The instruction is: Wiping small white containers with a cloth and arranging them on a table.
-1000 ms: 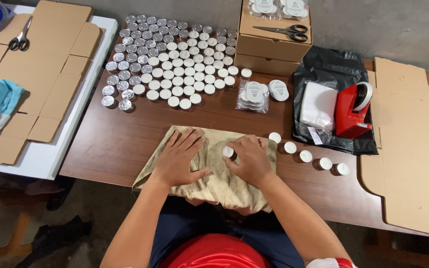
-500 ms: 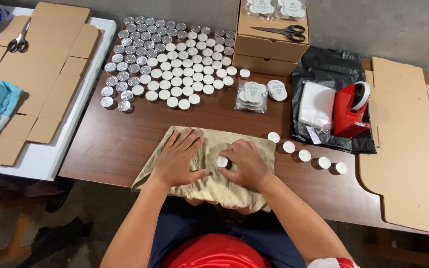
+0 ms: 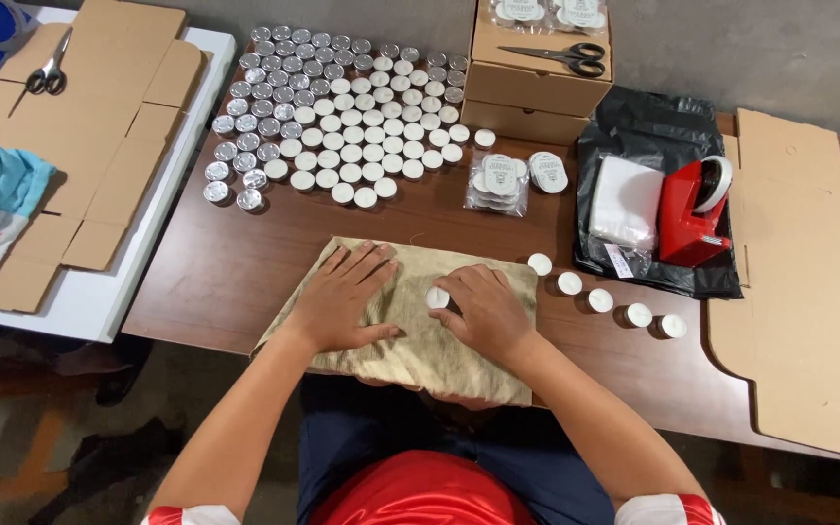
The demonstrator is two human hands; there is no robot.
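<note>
Head camera shows the left hand (image 3: 342,297) spread flat on the tan cloth (image 3: 410,331). The right hand (image 3: 483,311) pinches a small white candle (image 3: 437,297) in the cloth's middle. A loose pinch could let it roll off the cloth's right edge toward the row of candles (image 3: 600,299).

Bare forearms, short red sleeves banded white, dark trousers.

- Bare brown table (image 3: 216,267) left of tan cloth (image 3: 459,360): open passage.
- Tealight block (image 3: 342,117) bars far side.
- Tealight row (image 3: 600,299) crowds right.
</note>
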